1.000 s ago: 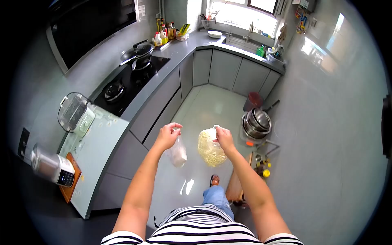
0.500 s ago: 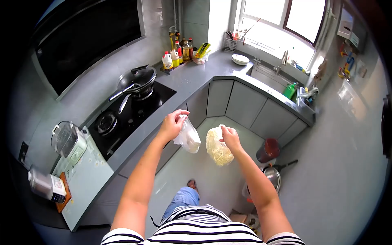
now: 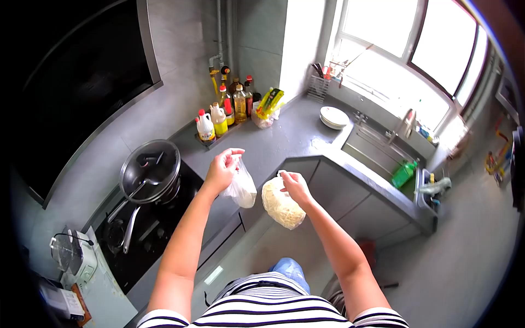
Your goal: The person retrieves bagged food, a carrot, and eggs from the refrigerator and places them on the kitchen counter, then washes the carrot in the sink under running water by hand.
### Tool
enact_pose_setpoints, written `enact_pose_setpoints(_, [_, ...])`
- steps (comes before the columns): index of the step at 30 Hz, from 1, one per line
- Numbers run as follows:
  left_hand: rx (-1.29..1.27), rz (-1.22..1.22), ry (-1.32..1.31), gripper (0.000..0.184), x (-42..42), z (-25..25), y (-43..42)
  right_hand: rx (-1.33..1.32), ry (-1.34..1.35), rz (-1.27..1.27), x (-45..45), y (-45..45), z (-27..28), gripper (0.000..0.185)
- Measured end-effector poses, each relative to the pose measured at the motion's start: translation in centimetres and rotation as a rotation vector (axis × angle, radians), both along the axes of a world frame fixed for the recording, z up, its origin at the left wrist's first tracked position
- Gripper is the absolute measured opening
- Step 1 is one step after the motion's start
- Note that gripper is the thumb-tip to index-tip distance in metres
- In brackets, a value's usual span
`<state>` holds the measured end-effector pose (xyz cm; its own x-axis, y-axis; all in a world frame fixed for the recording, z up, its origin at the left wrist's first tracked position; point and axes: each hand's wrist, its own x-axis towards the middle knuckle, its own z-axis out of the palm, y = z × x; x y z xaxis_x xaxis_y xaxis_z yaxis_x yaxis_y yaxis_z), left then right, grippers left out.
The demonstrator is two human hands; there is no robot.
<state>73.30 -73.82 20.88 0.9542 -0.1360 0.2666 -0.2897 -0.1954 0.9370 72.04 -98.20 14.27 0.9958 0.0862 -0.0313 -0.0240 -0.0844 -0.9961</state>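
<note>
Your left hand [image 3: 221, 170] is pinching the top of a translucent white plastic bag [image 3: 240, 189], which is hanging with something pale inside; you cannot tell what. Your right hand [image 3: 295, 187] is gripping the gathered neck of a clear plastic bag [image 3: 280, 204] bulging with pale yellow strands. Both bags are hanging side by side in front of you, apart from each other, short of the dark grey corner counter [image 3: 290, 134].

On that counter, plastic and glass bottles with mostly red caps [image 3: 220, 119], holding yellow, amber and dark liquids, are standing by the wall. Beside them a clear bag [image 3: 263, 121] is holding a yellow-and-green packet [image 3: 270, 103]. A grey wire basket [image 3: 317, 87] is holding upright utensils, and white round plates [image 3: 334, 117] are sitting stacked near the steel sink [image 3: 372, 146], with a green plastic bottle [image 3: 404, 174] leaning at its right end.

Compared with half a second ago, you are standing closer to the counter, your foot is no longer showing, and your hands are keeping the same holds.
</note>
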Motion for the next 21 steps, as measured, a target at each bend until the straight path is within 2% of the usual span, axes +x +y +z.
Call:
enact_pose_setpoints(6, [0.122, 0.100, 0.010, 0.020, 15.1, -2.1, -0.8, -0.112, -0.073, 0.093, 18.6, 1.3, -2.7, 0.047])
enact_pose_setpoints(7, [0.136, 0.127, 0.019, 0.020, 17.4, -2.2, -1.0, -0.221, -0.042, 0.093, 21.4, 1.6, -2.9, 0.048])
enact_pose_setpoints(9, [0.146, 0.173, 0.059, 0.020, 21.3, -3.7, -0.8, -0.274, -0.022, 0.102, 26.5, 2.5, -4.3, 0.047])
enact_pose_setpoints(11, [0.165, 0.241, 0.046, 0.021, 24.6, -5.1, -1.0, -0.460, -0.082, 0.140, 29.7, 2.6, -4.4, 0.045])
enact_pose_setpoints(12, [0.143, 0.264, 0.042, 0.021, 25.9, -6.3, -0.6, -0.447, -0.044, 0.199, 31.1, 2.6, -3.7, 0.041])
enact_pose_setpoints(15, [0.280, 0.327, 0.076, 0.022, 27.7, -7.6, 0.2, -0.274, -0.091, 0.248, 36.2, 3.0, -8.3, 0.035])
enact_pose_setpoints(17, [0.300, 0.354, 0.084, 0.023, 28.1, -8.7, 0.4, -0.388, -0.275, 0.306, 38.6, 2.7, -9.8, 0.024])
enact_pose_setpoints(19, [0.262, 0.299, 0.206, 0.025, 27.9, -9.3, 0.9, -0.379, -0.302, 0.294, 38.7, 3.0, -7.2, 0.015])
enact_pose_setpoints(20, [0.276, 0.296, 0.292, 0.027, 27.4, -9.1, 1.1, -0.404, -0.449, 0.222, 39.6, 3.4, -8.4, 0.017])
enact_pose_setpoints(21, [0.263, 0.339, 0.270, 0.028, 26.9, -9.2, 1.3, -0.437, -0.414, 0.210, 39.4, 3.7, -7.6, 0.027])
